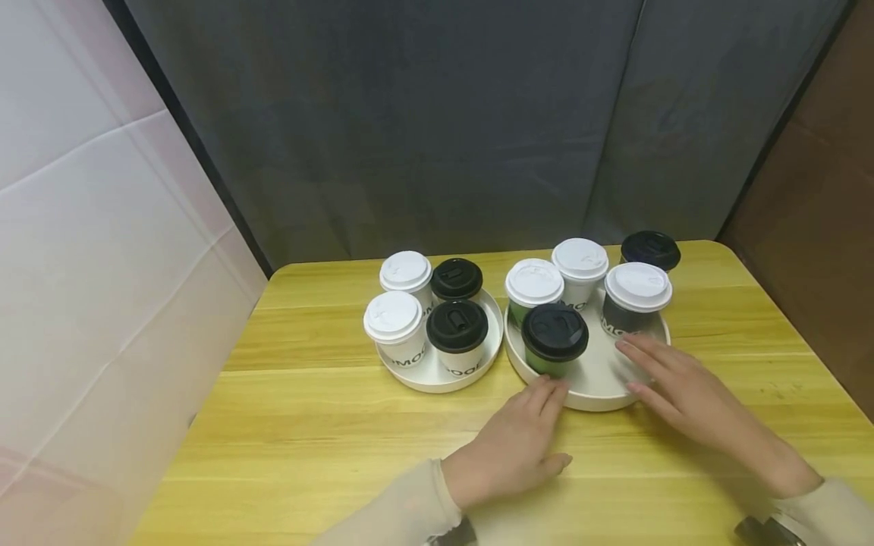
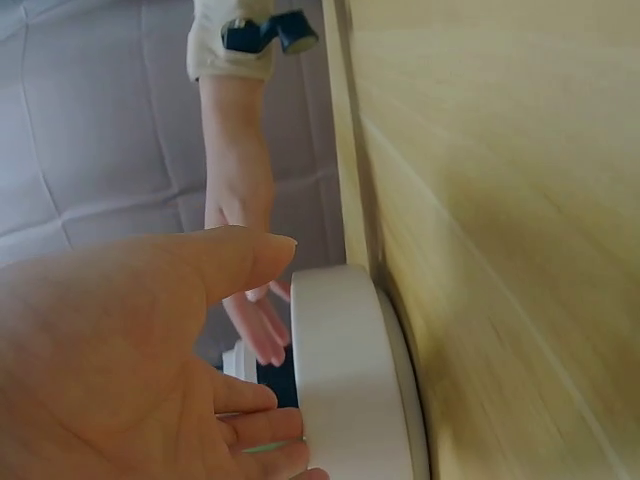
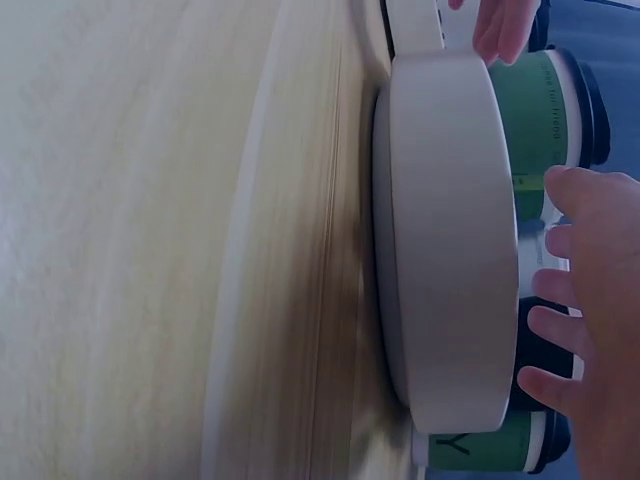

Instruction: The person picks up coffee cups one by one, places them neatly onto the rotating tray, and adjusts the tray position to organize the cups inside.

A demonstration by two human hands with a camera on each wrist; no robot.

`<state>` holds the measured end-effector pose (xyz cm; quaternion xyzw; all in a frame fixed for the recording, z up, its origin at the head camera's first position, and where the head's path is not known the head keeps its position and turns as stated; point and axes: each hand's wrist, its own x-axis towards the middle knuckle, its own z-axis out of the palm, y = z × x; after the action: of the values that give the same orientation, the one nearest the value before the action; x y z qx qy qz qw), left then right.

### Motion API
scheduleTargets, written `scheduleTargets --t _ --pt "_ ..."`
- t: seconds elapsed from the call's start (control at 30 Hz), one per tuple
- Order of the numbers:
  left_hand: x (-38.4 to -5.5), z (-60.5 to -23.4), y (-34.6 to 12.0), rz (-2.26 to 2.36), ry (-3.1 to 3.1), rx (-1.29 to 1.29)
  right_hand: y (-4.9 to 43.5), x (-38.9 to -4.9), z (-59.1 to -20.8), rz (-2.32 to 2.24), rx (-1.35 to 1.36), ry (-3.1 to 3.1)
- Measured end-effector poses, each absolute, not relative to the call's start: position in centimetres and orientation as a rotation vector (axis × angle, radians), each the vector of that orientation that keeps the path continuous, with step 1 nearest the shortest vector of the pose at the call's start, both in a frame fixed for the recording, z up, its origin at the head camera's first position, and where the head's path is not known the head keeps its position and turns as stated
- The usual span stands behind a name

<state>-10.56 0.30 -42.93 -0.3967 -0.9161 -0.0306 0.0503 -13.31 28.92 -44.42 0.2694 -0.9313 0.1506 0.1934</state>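
Observation:
The right round white tray (image 1: 597,400) carries several lidded paper cups. My left hand (image 1: 515,440) has its fingertips at the tray's front rim, close to a green cup with a black lid (image 1: 555,334). Its fingers are extended, with the thumb held apart. Over the right part of that tray reaches my right hand (image 1: 690,390), fingers spread, fingertips right by a black cup with a white lid (image 1: 638,288). A green cup with a white lid (image 1: 535,282) and a white cup with a white lid (image 1: 580,262) stand farther back. In the right wrist view, no cup lies within the right hand's grasp.
To the left, a smaller round tray (image 1: 437,387) holds several white cups with black or white lids. Another black-lidded cup (image 1: 650,250) stands behind the right tray, near the table's back edge. A grey curtain (image 1: 437,129) hangs beyond the wooden table (image 1: 307,455).

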Motion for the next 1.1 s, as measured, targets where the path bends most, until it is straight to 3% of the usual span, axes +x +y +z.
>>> scheduleTargets --t 0.8,1.1 --pt "-11.0 -42.9 -0.4 -0.203 -2.798 -1.193 28.6 -13.0 -43.9 0.433 0.76 -2.623" --pt "-10.4 -42.0 0.2 -0.426 -2.758 -1.325 29.3 -14.2 -41.2 0.505 0.676 -2.478"
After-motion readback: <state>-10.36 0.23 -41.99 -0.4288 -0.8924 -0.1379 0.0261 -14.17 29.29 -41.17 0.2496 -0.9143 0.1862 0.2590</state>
